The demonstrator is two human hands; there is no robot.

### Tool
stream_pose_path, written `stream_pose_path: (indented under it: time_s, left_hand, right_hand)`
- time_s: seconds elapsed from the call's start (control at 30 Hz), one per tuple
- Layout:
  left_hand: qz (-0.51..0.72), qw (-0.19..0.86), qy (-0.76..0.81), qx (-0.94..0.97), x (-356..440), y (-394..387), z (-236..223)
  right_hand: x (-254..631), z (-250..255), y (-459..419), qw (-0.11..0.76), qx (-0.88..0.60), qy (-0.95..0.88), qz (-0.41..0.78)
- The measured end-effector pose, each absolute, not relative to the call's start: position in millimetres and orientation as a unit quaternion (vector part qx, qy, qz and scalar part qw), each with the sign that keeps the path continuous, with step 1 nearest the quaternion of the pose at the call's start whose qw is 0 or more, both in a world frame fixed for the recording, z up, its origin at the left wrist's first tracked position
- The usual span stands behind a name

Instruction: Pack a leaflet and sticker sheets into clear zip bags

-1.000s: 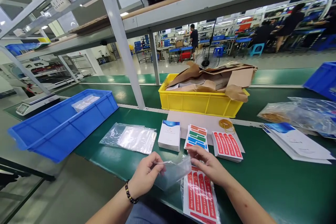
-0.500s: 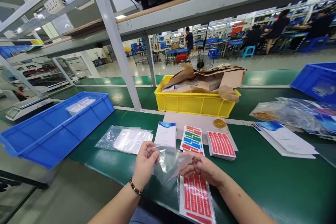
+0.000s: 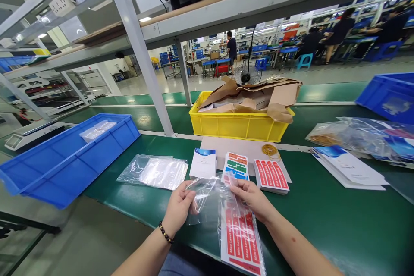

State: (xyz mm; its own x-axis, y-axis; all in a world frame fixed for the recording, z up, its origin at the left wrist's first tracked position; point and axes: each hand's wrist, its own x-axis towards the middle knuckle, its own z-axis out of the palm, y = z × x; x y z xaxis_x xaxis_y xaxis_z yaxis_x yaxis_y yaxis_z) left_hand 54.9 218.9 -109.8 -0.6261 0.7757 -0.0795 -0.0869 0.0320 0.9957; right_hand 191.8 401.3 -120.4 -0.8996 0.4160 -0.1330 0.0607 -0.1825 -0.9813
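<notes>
Head view: a limp, clear bag (image 3: 207, 202) hangs between two bare hands over a green bench (image 3: 323, 220), the left hand (image 3: 177, 208) pinching its left side and the right hand (image 3: 249, 198) its right, in front of the booklets (image 3: 203, 164) and partly overlapping the bagged labels (image 3: 242, 241). The step in hand looks like spreading the bag, whose mouth cannot be made out. Such slack film seems to call for fingertips feeling out its edge, with both sides held.
</notes>
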Motion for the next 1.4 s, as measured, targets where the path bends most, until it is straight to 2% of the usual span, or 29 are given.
stream_pose_path:
  time_s: [0.2, 0.37, 0.43, 0.53, 0.6, 0.73, 0.87, 1.2, 1.4]
  left_hand:
    - [0.594, 0.307, 0.687, 0.286, 48.7, 213.2, -114.6]
    - [0.540, 0.295, 0.728, 0.303, 46.3, 211.8, -118.0]
    - [0.501, 0.225, 0.766, 0.333, 45.4, 210.7, -112.7]
    - [0.486, 0.037, 0.786, 0.379, 46.1, 210.1, -98.4]
    - [0.483, 0.006, 0.769, 0.419, 50.7, 212.9, -90.2]
    - [0.459, 0.182, 0.735, 0.464, 69.9, 229.8, -92.9]
    - [0.484, 0.344, 0.696, 0.403, 85.9, 252.2, -112.3]
    - [0.502, 0.351, 0.708, 0.351, 84.9, 268.3, -124.0]
    - [0.549, 0.378, 0.677, 0.312, 86.8, 270.7, -125.4]
  right_hand:
    - [187.1, -119.2, 392.7, 0.198, -0.189, -0.726, 0.631]
    - [188.6, -119.5, 393.9, 0.177, -0.183, -0.714, 0.652]
    - [188.5, -119.1, 393.9, 0.177, -0.189, -0.724, 0.639]
    - [188.1, -117.8, 391.9, 0.174, -0.203, -0.754, 0.599]
    - [188.3, -117.1, 389.6, 0.166, -0.201, -0.774, 0.577]
    - [189.5, -118.3, 384.6, 0.186, -0.160, -0.839, 0.486]
    - [190.7, -121.2, 380.1, 0.189, -0.103, -0.896, 0.388]
    - [193.0, -118.6, 374.3, 0.160, -0.029, -0.914, 0.372]
    - [191.5, -129.1, 379.6, 0.186, -0.062, -0.903, 0.382]
